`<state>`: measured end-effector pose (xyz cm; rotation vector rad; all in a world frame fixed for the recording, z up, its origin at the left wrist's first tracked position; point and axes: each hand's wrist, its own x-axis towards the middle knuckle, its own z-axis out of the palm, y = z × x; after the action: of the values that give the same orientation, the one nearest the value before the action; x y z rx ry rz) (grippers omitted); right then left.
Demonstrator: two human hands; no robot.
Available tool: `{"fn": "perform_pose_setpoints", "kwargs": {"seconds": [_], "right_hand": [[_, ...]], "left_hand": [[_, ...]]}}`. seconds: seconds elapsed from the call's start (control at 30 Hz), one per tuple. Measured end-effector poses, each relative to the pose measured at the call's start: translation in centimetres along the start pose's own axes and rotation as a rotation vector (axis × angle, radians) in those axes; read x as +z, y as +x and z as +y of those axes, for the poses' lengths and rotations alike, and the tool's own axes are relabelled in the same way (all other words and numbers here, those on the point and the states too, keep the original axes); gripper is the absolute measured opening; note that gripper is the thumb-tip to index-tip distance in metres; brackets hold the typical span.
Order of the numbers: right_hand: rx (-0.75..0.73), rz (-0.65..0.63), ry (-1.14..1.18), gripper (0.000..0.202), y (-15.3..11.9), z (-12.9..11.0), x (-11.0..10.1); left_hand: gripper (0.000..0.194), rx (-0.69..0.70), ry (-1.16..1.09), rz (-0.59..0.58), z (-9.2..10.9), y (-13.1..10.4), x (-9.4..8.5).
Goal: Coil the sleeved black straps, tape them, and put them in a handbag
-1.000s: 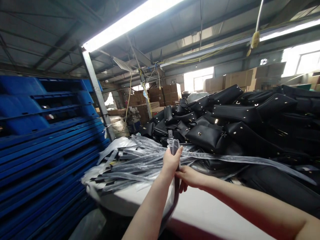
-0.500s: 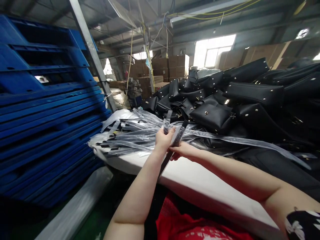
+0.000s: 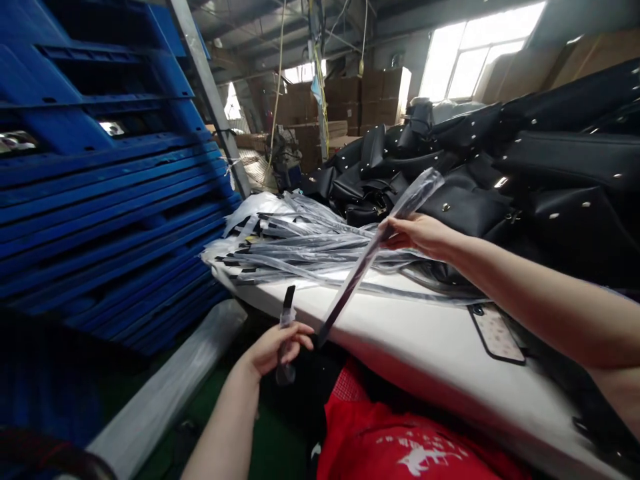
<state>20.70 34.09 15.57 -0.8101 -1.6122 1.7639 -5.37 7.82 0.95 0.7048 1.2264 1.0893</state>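
My right hand (image 3: 413,235) pinches a black strap in a clear plastic sleeve (image 3: 357,275). The sleeve slants from upper right down toward my left hand, and the strap's dark lower end pokes out of it. Closed around another black strap end (image 3: 289,303), partly wrapped in plastic, is my left hand (image 3: 280,345), low in front of the table edge. Whether the two strap pieces are one length cannot be made out. Behind my hands many plastic-sleeved straps (image 3: 280,257) lie heaped on the white-covered table (image 3: 400,320).
Black bags (image 3: 465,207) with metal studs are piled at the back right. A phone in a patterned case (image 3: 499,333) lies on the table at right. Stacked blue pallets (image 3: 110,220) rise at left, beside a metal post (image 3: 210,93). A plastic-wrapped roll (image 3: 175,380) leans below the table.
My hands have moved apart: the right went up and to the right with the sleeved strap, the left down and toward me. The phone has come into view.
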Motion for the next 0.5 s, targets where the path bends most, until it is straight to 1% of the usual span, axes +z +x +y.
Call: {"fn": "perform_pose_setpoints", "kwargs": {"seconds": [0.07, 0.13, 0.2, 0.23, 0.27, 0.3, 0.33, 0.4, 0.43, 0.5], "right_hand": [[-0.109, -0.034, 0.008, 0.025, -0.5, -2.5, 0.6], [-0.202, -0.076, 0.014, 0.030, -1.8, -5.4, 0.9], [-0.283, -0.096, 0.013, 0.034, -3.5, -8.3, 0.5], [-0.326, -0.079, 0.005, 0.037, -4.4, -9.7, -0.1], [-0.375, -0.034, -0.009, 0.040, -5.4, -10.9, -0.9], [-0.426, 0.039, -0.031, 0.044, -6.5, -12.0, -1.9], [-0.477, 0.138, -0.064, 0.048, -7.6, -12.9, -3.3], [-0.552, 0.401, -0.169, 0.055, -10.1, -13.9, -6.8], [-0.567, 0.564, -0.254, 0.058, -11.5, -14.0, -8.9], [-0.530, 0.977, -0.507, 0.062, -14.3, -13.3, -13.6]], "left_hand": [[0.033, -0.013, -0.246, -0.112, -2.7, 0.4, 2.0], [0.027, 0.055, -0.518, -0.153, -4.5, 1.6, 4.0], [0.024, 0.156, -0.772, -0.134, -5.3, 3.1, 5.1], [0.027, 0.204, -0.883, -0.102, -5.5, 3.9, 5.3], [0.033, 0.244, -0.979, -0.054, -5.4, 4.7, 5.2], [0.038, 0.271, -1.055, 0.010, -5.3, 5.4, 4.8], [0.043, 0.289, -1.109, 0.086, -5.0, 5.9, 4.2], [0.046, 0.307, -1.140, 0.264, -4.0, 6.3, 2.5], [0.045, 0.321, -1.112, 0.360, -3.3, 6.1, 1.7], [0.043, 0.396, -0.967, 0.557, -1.1, 5.0, 0.4]]}}
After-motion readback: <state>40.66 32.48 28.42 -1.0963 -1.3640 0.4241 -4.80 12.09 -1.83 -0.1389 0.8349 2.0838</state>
